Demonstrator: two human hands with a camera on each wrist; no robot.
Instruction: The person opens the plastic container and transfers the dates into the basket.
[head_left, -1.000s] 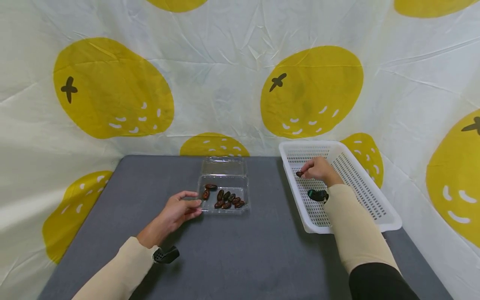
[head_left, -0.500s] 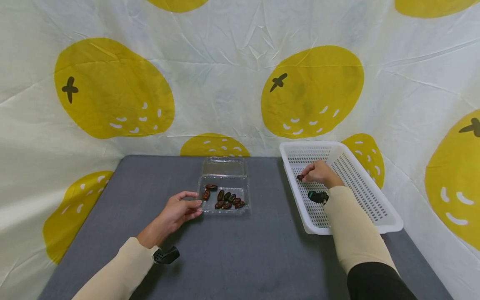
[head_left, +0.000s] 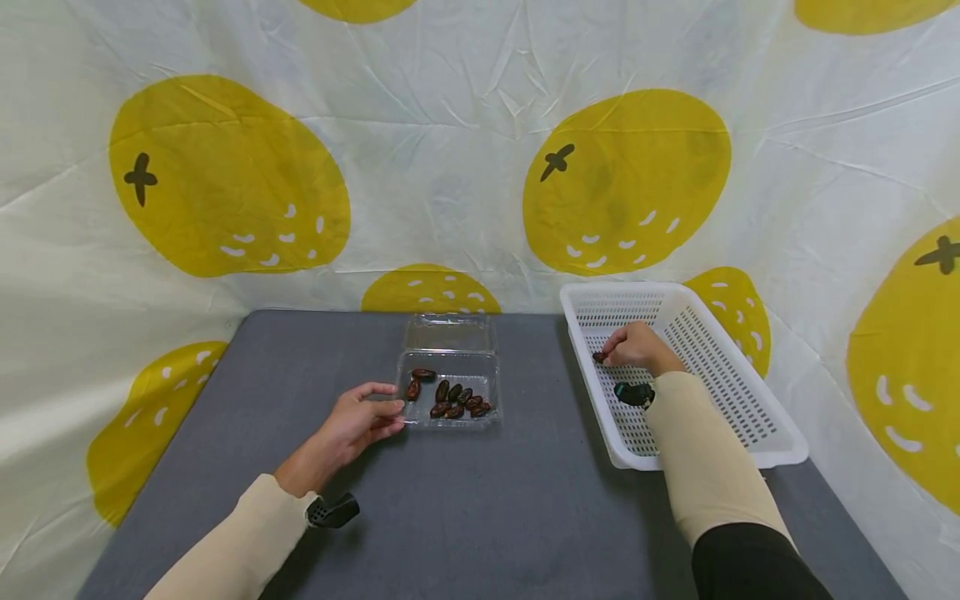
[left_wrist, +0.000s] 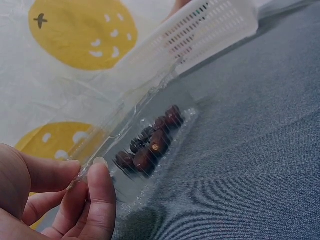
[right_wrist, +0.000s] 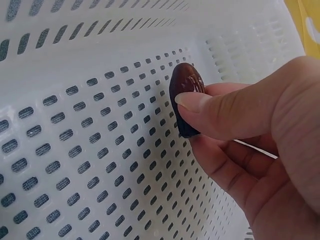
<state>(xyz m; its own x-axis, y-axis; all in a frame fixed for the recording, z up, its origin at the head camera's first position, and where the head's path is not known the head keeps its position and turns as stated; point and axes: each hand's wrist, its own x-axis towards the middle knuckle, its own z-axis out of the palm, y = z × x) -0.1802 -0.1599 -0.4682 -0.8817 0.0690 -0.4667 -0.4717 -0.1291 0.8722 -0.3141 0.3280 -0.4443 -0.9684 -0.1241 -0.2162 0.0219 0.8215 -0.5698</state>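
In the right wrist view a glossy brown date (right_wrist: pixel 187 82) is pinched between the thumb and fingers of my right hand (right_wrist: pixel 250 130). That hand is inside the white perforated basket (head_left: pixel 757 375), low over its floor near the left wall. My left hand (head_left: pixel 352 429) pinches the left rim of a clear plastic clamshell box (head_left: pixel 487 371), whose lid (head_left: pixel 448 333) stands open at the back. Several dark brown dates (head_left: pixel 453 392) lie in the box, most in a cluster at the front right and two at the left. The left wrist view shows thumb and finger on the rim (left_wrist: pixel 82 175).
A grey cloth-covered table (head_left: pixel 480 517) bears both containers, the basket at the right and the box in the middle. Behind it hangs a white curtain (head_left: pixel 442 167) with yellow fruit prints. A dark strapped device (head_left: pixel 333 510) sits on the left wrist.
My right hand has moved slightly toward me within the basket, the date in its fingers. The left hand keeps its hold on the box, and the dates in the box lie as before.
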